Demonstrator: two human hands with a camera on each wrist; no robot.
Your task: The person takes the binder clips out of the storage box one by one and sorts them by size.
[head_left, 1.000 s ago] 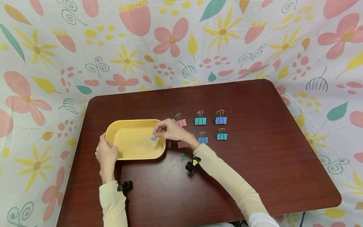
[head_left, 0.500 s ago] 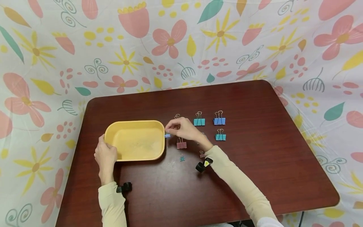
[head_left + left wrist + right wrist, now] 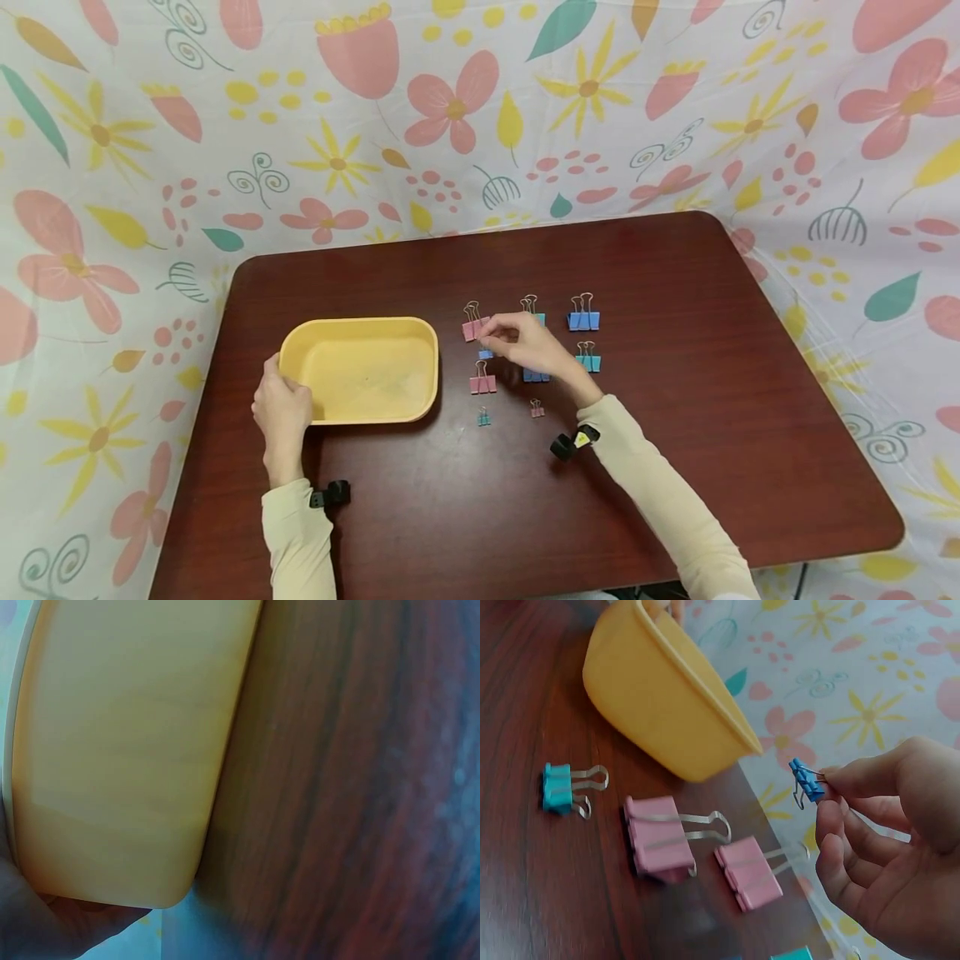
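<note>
My right hand pinches a small blue binder clip by its wire handle, the body hanging free of the fingers. In the head view it overlaps the space between two pink binder clips, the upper one and the lower one. At the table's left, my left hand grips the left end of a yellow plastic bin, thumb over the rim. No clip shows inside the bin. Behind the right hand, a large teal clip and a blue clip are partly hidden.
A small teal clip and a small pink clip stand nearest the person. Farther right are a large blue clip and a teal clip. The brown table meets a flowered cloth at its back edge.
My right hand has moved right, carrying the small blue binder clip from over the bin out past its right rim to the pink clips. The left hand stays on the bin.
</note>
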